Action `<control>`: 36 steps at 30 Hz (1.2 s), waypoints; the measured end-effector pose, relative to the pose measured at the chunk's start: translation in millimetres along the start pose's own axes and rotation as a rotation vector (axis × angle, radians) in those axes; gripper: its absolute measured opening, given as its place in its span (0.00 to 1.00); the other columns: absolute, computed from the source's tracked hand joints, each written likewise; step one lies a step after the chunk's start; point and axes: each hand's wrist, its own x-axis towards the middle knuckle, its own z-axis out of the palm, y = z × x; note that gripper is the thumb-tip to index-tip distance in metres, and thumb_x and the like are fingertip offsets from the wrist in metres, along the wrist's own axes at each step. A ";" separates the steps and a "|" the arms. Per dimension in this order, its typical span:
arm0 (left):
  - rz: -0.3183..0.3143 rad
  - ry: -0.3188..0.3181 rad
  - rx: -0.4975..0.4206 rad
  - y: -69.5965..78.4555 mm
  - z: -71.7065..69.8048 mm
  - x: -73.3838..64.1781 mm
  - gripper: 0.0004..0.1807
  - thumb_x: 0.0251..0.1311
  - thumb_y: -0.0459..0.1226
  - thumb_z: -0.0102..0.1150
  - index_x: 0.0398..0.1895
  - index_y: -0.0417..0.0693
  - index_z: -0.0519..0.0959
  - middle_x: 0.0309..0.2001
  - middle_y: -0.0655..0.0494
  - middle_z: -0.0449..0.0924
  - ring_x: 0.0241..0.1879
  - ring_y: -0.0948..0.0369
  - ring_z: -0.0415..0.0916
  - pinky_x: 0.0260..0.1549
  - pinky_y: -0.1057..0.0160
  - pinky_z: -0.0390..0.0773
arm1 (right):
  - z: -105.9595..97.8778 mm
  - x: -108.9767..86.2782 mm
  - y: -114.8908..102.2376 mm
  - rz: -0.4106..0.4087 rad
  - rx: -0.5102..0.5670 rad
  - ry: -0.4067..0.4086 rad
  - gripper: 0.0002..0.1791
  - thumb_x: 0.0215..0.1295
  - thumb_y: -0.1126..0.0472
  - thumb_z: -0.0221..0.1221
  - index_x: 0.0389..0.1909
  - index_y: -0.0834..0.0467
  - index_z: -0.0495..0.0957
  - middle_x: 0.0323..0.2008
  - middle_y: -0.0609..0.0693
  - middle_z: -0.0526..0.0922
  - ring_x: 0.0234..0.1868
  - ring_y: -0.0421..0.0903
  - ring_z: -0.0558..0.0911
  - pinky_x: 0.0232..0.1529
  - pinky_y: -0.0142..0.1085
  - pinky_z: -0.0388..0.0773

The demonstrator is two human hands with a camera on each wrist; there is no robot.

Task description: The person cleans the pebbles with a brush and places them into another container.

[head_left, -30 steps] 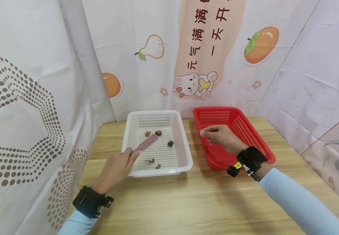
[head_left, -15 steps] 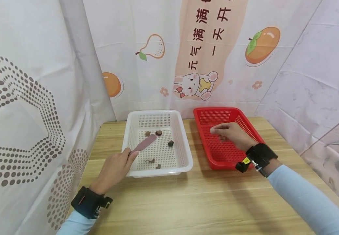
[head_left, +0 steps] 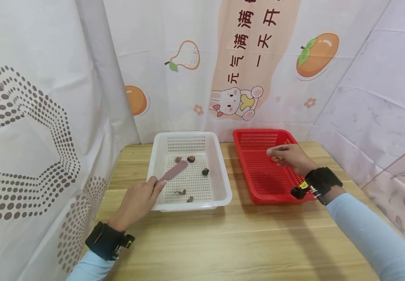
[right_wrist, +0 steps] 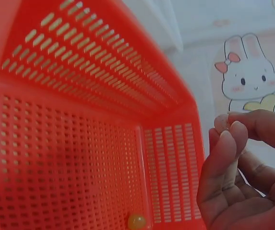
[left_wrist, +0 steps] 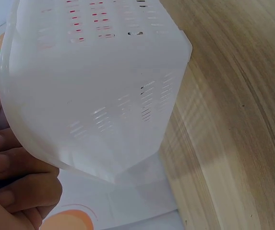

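My left hand (head_left: 134, 203) grips a mauve spatula (head_left: 175, 170) by its handle, its flat blade reaching over the white basket (head_left: 226, 191). Inside that basket lie several small dried-looking bits, among them a dark green one (head_left: 205, 171) and a reddish-brown one (head_left: 191, 159) near the blade's tip. Over the red basket (head_left: 243, 171), my right hand (head_left: 292, 157) pinches a small pale rounded thing (right_wrist: 221, 123) between thumb and fingertips; its kind does not show. A yellow-orange round piece (right_wrist: 137, 221) rests on the red basket's floor, in the corner under the hand.
Both baskets stand side by side toward the back of a wood-grain table (head_left: 202, 242). A printed curtain (head_left: 174, 93) hangs right behind them, with more cloth at left and right. The white basket's wall (left_wrist: 94, 96) fills much of the left wrist view.
My right hand has moved rightward, from the red basket's left rim to farther over it, fingers still pinched. The yellow-orange piece now shows below it. My left hand and spatula barely shift.
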 end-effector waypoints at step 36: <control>0.010 -0.001 0.013 -3.4 -2.1 -1.2 0.18 0.78 0.48 0.52 0.31 0.49 0.69 0.17 0.62 0.58 0.15 0.64 0.57 0.15 0.64 0.57 | -23.1 41.6 20.8 0.035 -0.175 0.015 0.31 0.72 0.51 0.65 0.63 0.71 0.73 0.33 0.43 0.85 0.32 0.44 0.81 0.36 0.36 0.83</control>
